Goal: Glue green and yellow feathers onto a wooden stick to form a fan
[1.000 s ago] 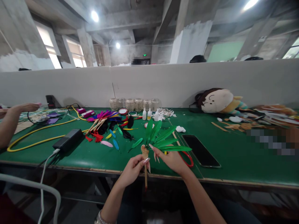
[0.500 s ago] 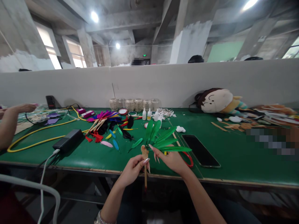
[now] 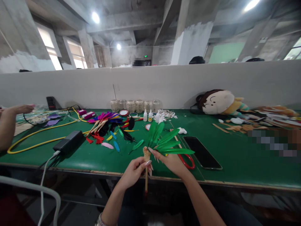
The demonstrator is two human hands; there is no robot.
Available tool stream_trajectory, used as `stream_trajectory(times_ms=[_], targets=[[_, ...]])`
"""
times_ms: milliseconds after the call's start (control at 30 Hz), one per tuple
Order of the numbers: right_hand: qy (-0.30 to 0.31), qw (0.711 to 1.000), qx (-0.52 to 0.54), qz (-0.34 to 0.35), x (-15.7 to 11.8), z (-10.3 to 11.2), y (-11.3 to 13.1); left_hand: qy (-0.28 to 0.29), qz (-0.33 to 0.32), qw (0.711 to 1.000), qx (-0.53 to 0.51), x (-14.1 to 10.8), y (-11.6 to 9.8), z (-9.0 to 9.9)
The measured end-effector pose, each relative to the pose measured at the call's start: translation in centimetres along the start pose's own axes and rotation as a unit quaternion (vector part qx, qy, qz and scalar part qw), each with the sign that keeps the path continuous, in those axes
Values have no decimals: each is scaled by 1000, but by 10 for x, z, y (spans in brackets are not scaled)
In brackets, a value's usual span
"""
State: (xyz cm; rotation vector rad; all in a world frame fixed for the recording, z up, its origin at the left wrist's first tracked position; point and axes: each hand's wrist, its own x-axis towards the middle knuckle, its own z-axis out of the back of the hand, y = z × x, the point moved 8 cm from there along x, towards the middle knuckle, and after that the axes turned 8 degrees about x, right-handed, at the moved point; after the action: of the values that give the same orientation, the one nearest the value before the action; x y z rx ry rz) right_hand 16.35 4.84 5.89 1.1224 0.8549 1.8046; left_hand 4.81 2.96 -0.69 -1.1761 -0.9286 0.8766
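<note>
1. Our left hand (image 3: 133, 173) grips a thin wooden stick (image 3: 146, 179) upright over the front edge of the green work mat (image 3: 218, 172). The fingers curl together around the stick, just below its tan knob (image 3: 146, 154); the stick's lower end reaches past the mat's edge and shows a red tip.
2. Our right hand (image 3: 171, 163) sits just beside the knob and holds a fan of green feathers (image 3: 162, 141). Its fingers (image 3: 157, 159) are pinched together on the feather bases, and the long index nail touches the knob. The feathers spread up and to our right, above the mat.
3. Near our hands lie a red loop handle (image 3: 187, 161) and a black smartphone (image 3: 202, 153), with loose blue feathers (image 3: 113, 135) and a pink feather (image 3: 107, 145) to the left.
4. Farther left is a heap of purple, red and black feathers (image 3: 101, 124), beside a black power adapter (image 3: 68, 141) and a yellow cable (image 3: 39, 133).
5. Along the white partition (image 3: 178, 84) stand clear jars (image 3: 135, 106) and small glue bottles (image 3: 147, 115), with a plush doll (image 3: 217, 102) to the right.
6. At the far left, a co-worker's hand (image 3: 22, 109) rests in the air above the table, fingers together.
</note>
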Motion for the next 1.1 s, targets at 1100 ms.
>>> stream_trajectory(times_ms=[1100], targets=[[-187,973,136,16,5,-10,-8,10,2,1000,-9,0,0,-1]])
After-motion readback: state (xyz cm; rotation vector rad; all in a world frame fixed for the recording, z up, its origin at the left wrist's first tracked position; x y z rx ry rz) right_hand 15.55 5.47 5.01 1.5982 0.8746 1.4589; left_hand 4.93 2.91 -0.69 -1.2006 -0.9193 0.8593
